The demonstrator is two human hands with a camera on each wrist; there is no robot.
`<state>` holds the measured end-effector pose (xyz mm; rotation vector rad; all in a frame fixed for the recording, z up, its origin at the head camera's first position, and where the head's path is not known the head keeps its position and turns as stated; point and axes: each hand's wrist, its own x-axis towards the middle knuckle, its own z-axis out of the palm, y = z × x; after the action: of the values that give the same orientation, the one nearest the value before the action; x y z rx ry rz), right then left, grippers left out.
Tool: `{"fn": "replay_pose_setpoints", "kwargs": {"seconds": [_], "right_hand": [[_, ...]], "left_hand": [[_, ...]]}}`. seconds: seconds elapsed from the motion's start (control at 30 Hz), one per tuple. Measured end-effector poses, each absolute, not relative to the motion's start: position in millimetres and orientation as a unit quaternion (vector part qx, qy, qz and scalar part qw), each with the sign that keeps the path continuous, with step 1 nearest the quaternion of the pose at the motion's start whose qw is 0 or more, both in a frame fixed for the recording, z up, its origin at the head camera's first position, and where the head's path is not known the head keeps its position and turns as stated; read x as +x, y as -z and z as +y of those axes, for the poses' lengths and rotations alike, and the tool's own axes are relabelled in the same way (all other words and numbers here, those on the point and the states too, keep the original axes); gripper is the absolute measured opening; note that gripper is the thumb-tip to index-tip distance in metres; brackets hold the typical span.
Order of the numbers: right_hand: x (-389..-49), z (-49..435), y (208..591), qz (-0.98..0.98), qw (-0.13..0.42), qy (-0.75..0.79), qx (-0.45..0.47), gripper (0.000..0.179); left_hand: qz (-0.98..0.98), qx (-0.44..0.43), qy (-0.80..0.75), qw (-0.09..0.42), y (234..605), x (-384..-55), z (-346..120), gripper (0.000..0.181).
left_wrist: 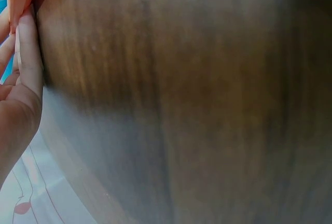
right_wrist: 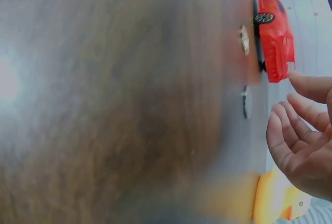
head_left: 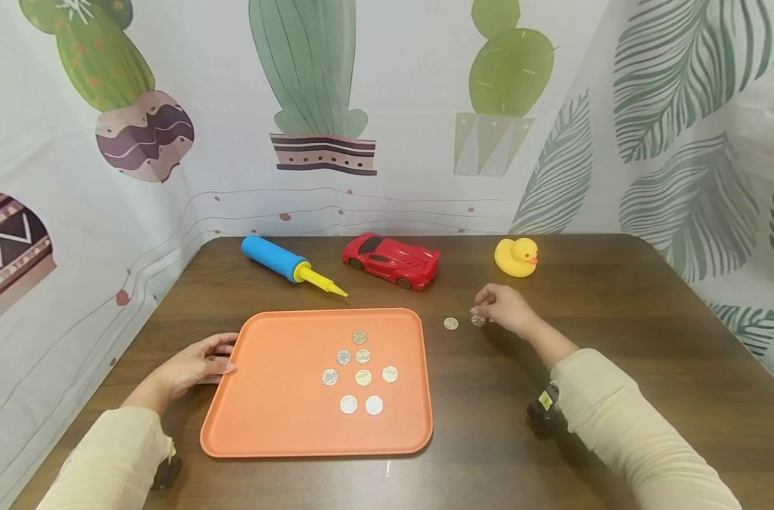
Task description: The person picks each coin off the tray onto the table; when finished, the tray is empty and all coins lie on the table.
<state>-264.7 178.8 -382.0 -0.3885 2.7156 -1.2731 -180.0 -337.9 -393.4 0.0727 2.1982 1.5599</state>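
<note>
On the table lies an orange tray (head_left: 265, 425) with several silvery coins (head_left: 363, 377) on its right half. My left hand (head_left: 198, 365) grips the tray's left rim, thumb along the edge; the left wrist view shows the thumb and fingers (left_wrist: 31, 47) around the orange edge. To the right of the tray are two coins on the wood, one coin (head_left: 450, 324) nearer the tray and another coin (head_left: 479, 321) right under my right fingertips. My right hand (head_left: 504, 308) hovers there with loosely bent fingers (right_wrist: 280, 136), and nothing shows between them.
Along the back of the table lie a blue and yellow hand pump (head_left: 275, 258), a red toy car (head_left: 393, 260) and a yellow rubber duck (head_left: 516, 257). Behind them hangs a cloth (head_left: 418, 85) printed with cacti and leaves. Brown wood tabletop (head_left: 482, 425) extends right of the tray.
</note>
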Motion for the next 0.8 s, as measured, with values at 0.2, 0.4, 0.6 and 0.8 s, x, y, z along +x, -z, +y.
{"fn": "replay_pose_setpoints", "kwargs": {"seconds": [0.2, 0.4, 0.6, 0.8], "right_hand": [[-262.4, 170.5, 374.7, 0.895, 0.054, 0.422, -0.132, 0.02], [-259.1, 159.3, 368.3, 0.891, 0.054, 0.428, -0.144, 0.02], [-254.6, 145.5, 359.6, 0.871, 0.08, 0.462, -0.146, 0.02], [-254.1, 126.3, 358.8, 0.858, 0.091, 0.479, -0.16, 0.018]], "left_hand": [[0.797, 0.021, -0.563, 0.22, 390.4, -178.8, -335.1, 0.069], [0.797, 0.018, -0.562, 0.22, 390.4, -178.2, -334.8, 0.07], [0.797, 0.021, -0.562, 0.22, 390.2, -178.1, -334.2, 0.07], [0.798, 0.019, -0.561, 0.218, 389.4, -178.4, -334.3, 0.069]]}}
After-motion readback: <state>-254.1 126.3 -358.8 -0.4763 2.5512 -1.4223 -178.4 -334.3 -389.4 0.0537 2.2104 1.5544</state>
